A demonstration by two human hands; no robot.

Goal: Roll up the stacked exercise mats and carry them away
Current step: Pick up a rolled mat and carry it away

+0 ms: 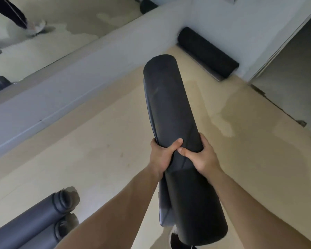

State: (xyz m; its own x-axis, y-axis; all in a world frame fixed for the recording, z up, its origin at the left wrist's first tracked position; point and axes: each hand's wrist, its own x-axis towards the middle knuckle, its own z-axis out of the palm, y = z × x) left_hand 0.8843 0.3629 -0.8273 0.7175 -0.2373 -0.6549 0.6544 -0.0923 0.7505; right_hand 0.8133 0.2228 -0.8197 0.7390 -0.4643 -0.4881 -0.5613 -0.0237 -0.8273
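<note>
**Above the floor, one rolled mat carried in both hands**

Close to the body, the left hand [161,157] and the right hand [201,157] wrap the black rolled mat [169,105] at about its middle. The thumbs lie on top, nearly touching, and each grip is closed round the roll. The mat hangs clear of the floor [97,150] and slants away from the person, with its near end low by the feet and its far end aimed at the corner. Along its left side the loose outer edge [150,105] stands off the roll, so the wrap looks slack.

This mat seems to be rolled already, and carrying is the step in hand. To do it well, the left fingers should pin that loose edge against the roll so it cannot unwind. Spreading the hands a little wider would steady the long ends.

At the lower left, two grey rolled mats [25,225] lie side by side on the floor. Farther off, another dark roll [206,51] lies along the foot of the wall [223,20] in the corner. That is probably the drop spot, where this mat is best set down parallel to it, loose edge underneath.
</note>
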